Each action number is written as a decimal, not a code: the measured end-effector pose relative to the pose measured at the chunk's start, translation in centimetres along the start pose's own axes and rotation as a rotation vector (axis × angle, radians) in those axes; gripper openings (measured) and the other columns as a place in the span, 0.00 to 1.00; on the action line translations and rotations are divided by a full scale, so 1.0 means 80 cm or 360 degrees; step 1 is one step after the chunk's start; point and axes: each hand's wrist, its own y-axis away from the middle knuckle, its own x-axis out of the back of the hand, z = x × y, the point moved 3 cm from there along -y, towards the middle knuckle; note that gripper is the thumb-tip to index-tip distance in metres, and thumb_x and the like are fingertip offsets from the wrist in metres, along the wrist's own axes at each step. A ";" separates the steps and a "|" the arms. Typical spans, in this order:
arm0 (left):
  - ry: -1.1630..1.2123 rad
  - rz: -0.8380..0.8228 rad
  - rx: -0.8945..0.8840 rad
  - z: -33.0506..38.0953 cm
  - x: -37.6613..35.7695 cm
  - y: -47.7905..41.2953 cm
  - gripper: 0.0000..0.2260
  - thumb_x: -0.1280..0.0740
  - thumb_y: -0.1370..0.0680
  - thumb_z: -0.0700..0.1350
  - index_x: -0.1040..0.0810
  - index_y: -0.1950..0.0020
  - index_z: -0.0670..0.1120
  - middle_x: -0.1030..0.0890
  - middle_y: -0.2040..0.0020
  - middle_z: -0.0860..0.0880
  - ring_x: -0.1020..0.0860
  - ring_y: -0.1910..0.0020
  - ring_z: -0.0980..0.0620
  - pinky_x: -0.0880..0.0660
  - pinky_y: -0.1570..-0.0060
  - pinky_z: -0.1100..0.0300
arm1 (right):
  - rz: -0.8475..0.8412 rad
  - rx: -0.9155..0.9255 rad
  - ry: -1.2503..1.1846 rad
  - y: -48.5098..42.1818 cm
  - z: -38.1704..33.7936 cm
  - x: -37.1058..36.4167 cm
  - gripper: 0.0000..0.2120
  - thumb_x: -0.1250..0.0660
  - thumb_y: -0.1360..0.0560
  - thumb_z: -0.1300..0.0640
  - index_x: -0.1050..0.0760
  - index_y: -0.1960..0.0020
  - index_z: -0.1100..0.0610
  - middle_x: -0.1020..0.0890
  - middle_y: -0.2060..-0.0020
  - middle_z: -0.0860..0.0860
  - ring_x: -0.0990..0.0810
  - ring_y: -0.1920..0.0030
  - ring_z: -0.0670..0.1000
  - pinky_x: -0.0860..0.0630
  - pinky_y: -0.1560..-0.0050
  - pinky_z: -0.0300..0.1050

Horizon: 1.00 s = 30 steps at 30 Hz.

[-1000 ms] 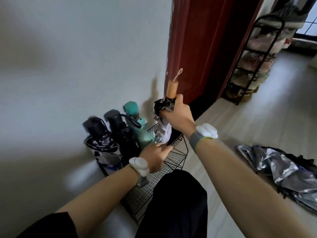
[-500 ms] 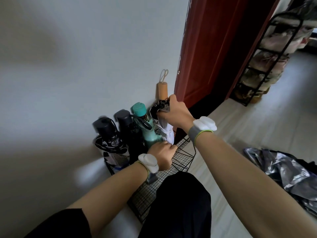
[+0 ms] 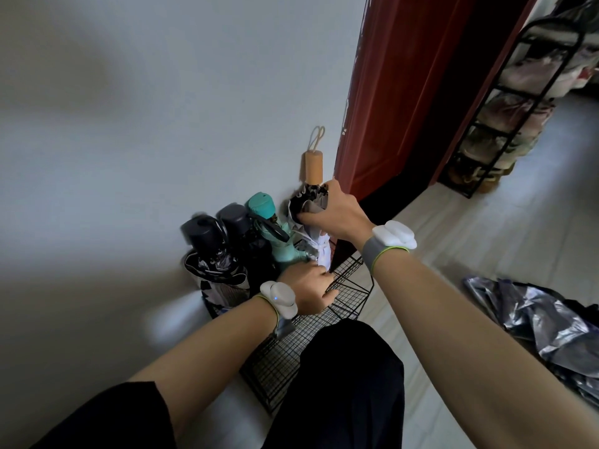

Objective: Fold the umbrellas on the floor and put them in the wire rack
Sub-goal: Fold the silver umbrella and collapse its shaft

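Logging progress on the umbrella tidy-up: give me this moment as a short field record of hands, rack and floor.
Right hand: grips wooden-handled umbrella just below its handle, upright
Left hand: at that umbrella's lower end, by wire rack rim; grip unclear
In rack: two black umbrellas, teal umbrella
On floor: silvery umbrella, unfolded, to the right

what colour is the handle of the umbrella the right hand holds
Light tan, wood-like handle atop the umbrella in the right hand; head view.
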 end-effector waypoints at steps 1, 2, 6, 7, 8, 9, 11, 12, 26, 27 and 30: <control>-0.0088 0.0000 -0.0062 0.003 0.006 0.001 0.17 0.45 0.20 0.50 0.22 0.52 0.40 0.19 0.52 0.43 0.23 0.49 0.41 0.27 0.52 0.50 | -0.0009 -0.0021 -0.0005 0.000 0.003 0.000 0.32 0.24 0.29 0.40 0.35 0.38 0.56 0.21 0.47 0.54 0.18 0.53 0.54 0.21 0.57 0.48; -0.0227 -0.0080 -0.0109 0.004 0.013 0.002 0.15 0.43 0.22 0.48 0.21 0.52 0.40 0.20 0.52 0.42 0.23 0.49 0.40 0.28 0.51 0.50 | -0.0021 -0.0039 -0.0001 0.000 0.005 -0.001 0.33 0.24 0.30 0.39 0.35 0.37 0.56 0.21 0.48 0.54 0.17 0.53 0.54 0.20 0.57 0.48; -0.0785 -0.0208 -0.0300 -0.003 0.031 0.002 0.12 0.38 0.24 0.42 0.20 0.43 0.42 0.20 0.46 0.45 0.25 0.41 0.43 0.30 0.45 0.53 | -0.0045 -0.0077 0.0082 0.002 0.009 0.000 0.35 0.26 0.28 0.39 0.35 0.32 0.57 0.24 0.45 0.53 0.22 0.46 0.57 0.26 0.53 0.47; -0.0832 -0.0219 -0.0315 -0.004 0.036 0.003 0.12 0.37 0.27 0.42 0.17 0.49 0.46 0.18 0.51 0.48 0.22 0.46 0.46 0.28 0.49 0.56 | -0.0043 -0.0078 0.0087 0.002 0.009 0.001 0.34 0.26 0.28 0.39 0.35 0.33 0.57 0.23 0.44 0.55 0.22 0.46 0.58 0.25 0.53 0.48; -0.0857 -0.0255 -0.0288 -0.006 0.041 0.004 0.10 0.37 0.31 0.44 0.15 0.59 0.50 0.18 0.60 0.52 0.20 0.55 0.50 0.27 0.55 0.59 | -0.0047 -0.0076 0.0088 0.003 0.008 0.001 0.34 0.26 0.28 0.40 0.35 0.33 0.57 0.22 0.44 0.56 0.21 0.47 0.58 0.24 0.53 0.49; -0.0864 -0.0251 -0.0250 -0.010 0.042 0.003 0.08 0.36 0.35 0.46 0.17 0.69 0.51 0.20 0.68 0.55 0.20 0.63 0.53 0.27 0.61 0.63 | -0.0052 -0.0076 0.0090 0.004 0.007 0.000 0.33 0.27 0.27 0.41 0.35 0.32 0.57 0.22 0.45 0.57 0.21 0.49 0.58 0.22 0.53 0.49; -0.0895 -0.0154 -0.0296 -0.023 0.026 -0.005 0.05 0.29 0.41 0.48 0.21 0.78 0.51 0.24 0.76 0.56 0.22 0.69 0.54 0.29 0.66 0.65 | -0.0067 -0.0060 0.0109 0.003 0.004 -0.001 0.31 0.29 0.26 0.42 0.35 0.31 0.57 0.22 0.45 0.57 0.22 0.50 0.58 0.23 0.54 0.49; -0.0928 -0.0191 -0.0319 -0.024 0.023 -0.006 0.08 0.24 0.45 0.49 0.22 0.79 0.51 0.25 0.77 0.57 0.22 0.70 0.54 0.29 0.67 0.66 | -0.0070 -0.0052 0.0121 0.002 0.005 -0.001 0.29 0.29 0.25 0.43 0.34 0.32 0.57 0.22 0.45 0.57 0.23 0.50 0.58 0.24 0.54 0.49; -0.1215 -0.0327 -0.0545 -0.026 0.024 -0.007 0.11 0.40 0.34 0.43 0.19 0.70 0.53 0.22 0.69 0.54 0.22 0.67 0.52 0.32 0.69 0.63 | -0.0072 -0.0007 0.0157 0.005 0.007 0.000 0.27 0.31 0.24 0.41 0.33 0.35 0.58 0.24 0.49 0.56 0.24 0.50 0.60 0.29 0.55 0.48; -0.1260 -0.0262 -0.0580 -0.035 0.012 -0.010 0.08 0.37 0.35 0.45 0.20 0.71 0.54 0.22 0.71 0.54 0.23 0.68 0.52 0.32 0.70 0.63 | -0.0071 -0.0019 0.0153 0.006 0.007 0.000 0.28 0.31 0.24 0.41 0.33 0.35 0.58 0.24 0.49 0.57 0.24 0.50 0.61 0.28 0.55 0.48; -0.1354 -0.0282 -0.0458 -0.021 0.030 -0.012 0.03 0.24 0.38 0.51 0.17 0.69 0.56 0.20 0.69 0.56 0.21 0.62 0.54 0.31 0.65 0.64 | -0.0086 -0.0035 0.0161 0.005 0.005 -0.001 0.28 0.31 0.24 0.40 0.33 0.36 0.58 0.22 0.47 0.58 0.21 0.49 0.61 0.26 0.56 0.49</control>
